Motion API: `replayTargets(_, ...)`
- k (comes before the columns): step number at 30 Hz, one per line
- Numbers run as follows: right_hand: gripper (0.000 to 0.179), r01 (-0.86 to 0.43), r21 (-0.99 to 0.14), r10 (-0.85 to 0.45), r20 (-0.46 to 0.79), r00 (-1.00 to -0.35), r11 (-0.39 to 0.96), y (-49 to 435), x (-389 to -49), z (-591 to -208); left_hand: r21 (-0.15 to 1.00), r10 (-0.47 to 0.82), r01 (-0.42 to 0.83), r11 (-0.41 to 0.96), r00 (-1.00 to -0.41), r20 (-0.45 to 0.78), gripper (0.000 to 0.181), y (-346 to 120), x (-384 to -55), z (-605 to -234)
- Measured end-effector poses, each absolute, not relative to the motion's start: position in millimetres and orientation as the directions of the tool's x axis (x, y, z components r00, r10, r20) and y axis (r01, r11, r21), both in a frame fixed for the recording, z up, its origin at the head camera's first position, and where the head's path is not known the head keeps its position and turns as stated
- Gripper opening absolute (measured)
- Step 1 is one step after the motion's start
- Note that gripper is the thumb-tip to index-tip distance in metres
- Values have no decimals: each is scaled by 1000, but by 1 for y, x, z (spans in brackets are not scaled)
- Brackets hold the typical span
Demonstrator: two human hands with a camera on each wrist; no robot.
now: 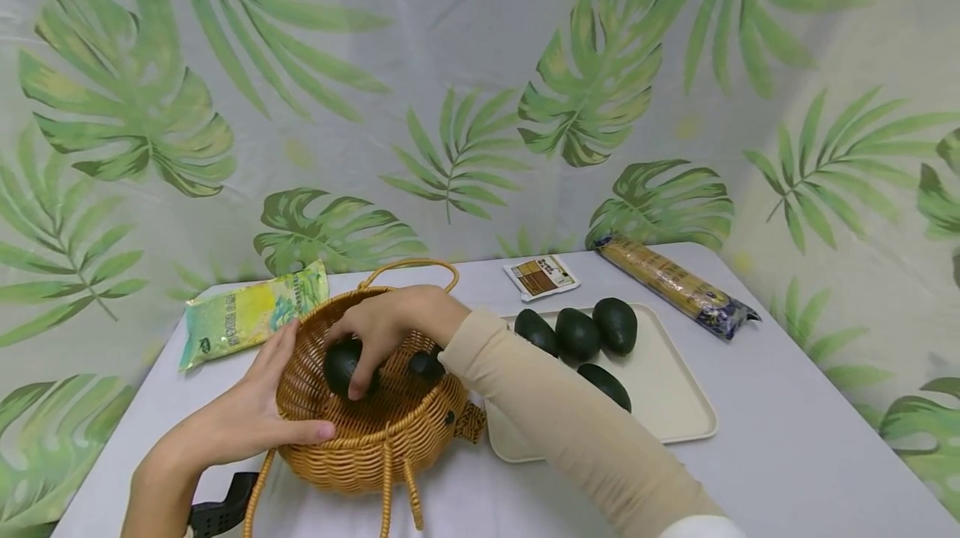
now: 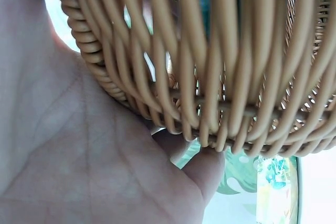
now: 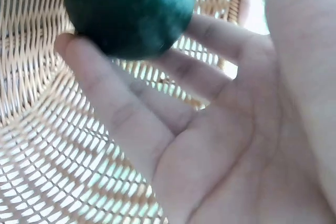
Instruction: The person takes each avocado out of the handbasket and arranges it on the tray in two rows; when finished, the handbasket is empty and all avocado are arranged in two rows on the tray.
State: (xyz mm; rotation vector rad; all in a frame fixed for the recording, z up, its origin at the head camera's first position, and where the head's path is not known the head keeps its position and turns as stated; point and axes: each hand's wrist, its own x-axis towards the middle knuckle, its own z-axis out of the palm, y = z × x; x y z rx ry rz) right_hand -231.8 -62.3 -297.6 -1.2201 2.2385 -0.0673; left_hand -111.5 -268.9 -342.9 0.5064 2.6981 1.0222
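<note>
A dark green avocado (image 1: 342, 367) is inside an orange-brown wicker basket (image 1: 360, 463), in the grip of my right hand (image 1: 390, 321). In the right wrist view the fingers lie around the lower part of the avocado (image 3: 131, 14), with woven wall behind. My left hand (image 1: 251, 405) holds the basket's left side, thumb along the front rim and fingers against the outer wall. The left wrist view shows that palm (image 2: 100, 145) close under the weave (image 2: 210, 66), its fingertips partly hidden. Several more avocados (image 1: 577, 334) lie on a cream tray (image 1: 675, 413) to the right.
A green-and-yellow packet (image 1: 251, 313) lies behind the basket at the left. At the back are a small white-and-brown sachet (image 1: 542, 276) and a long golden package (image 1: 667, 280). Leaf-patterned cloth (image 1: 465, 63) hangs behind the white table (image 1: 787, 438).
</note>
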Motion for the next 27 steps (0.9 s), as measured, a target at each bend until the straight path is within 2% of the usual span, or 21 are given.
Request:
replayTargets(13, 89, -736, -412, -837, -365, -407, 538, -38, -222, -288, 669, 394, 253, 699, -917, -66, 133, -269, -112, -344)
replayTargets(27, 83, -732, -542, -908, -171, -384, 412, 5, -214, -282, 677, 390, 247, 693, -918, -64, 134, -268, -112, -343)
